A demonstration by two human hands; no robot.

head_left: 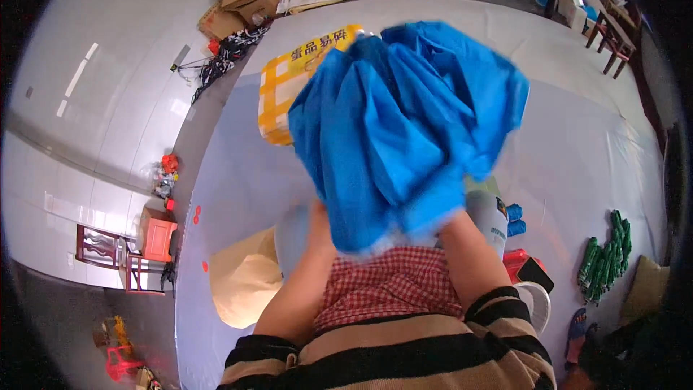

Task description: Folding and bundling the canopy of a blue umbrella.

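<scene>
A large piece of bunched, thin blue fabric [404, 123] is up in front of me, smeared by motion and full of folds. What it is made into I cannot make out. My left hand [322, 218] goes in under its lower left edge, with only the wrist and a little of the hand showing. At the lower right edge, my right hand [450, 222] is covered in the same way. The fabric hangs up off the surface on both hands, while the fingers themselves are hidden inside it. A pale, blurred strip runs along its lower edge.
Behind the fabric stands a yellow-and-white checked package [278, 105]. A brown paper sheet or bag [245, 278] lies at my left. To my right are small blue rolls [514, 220], a dark phone [535, 274], a white ring-shaped thing [538, 307] and green bundles [605, 260].
</scene>
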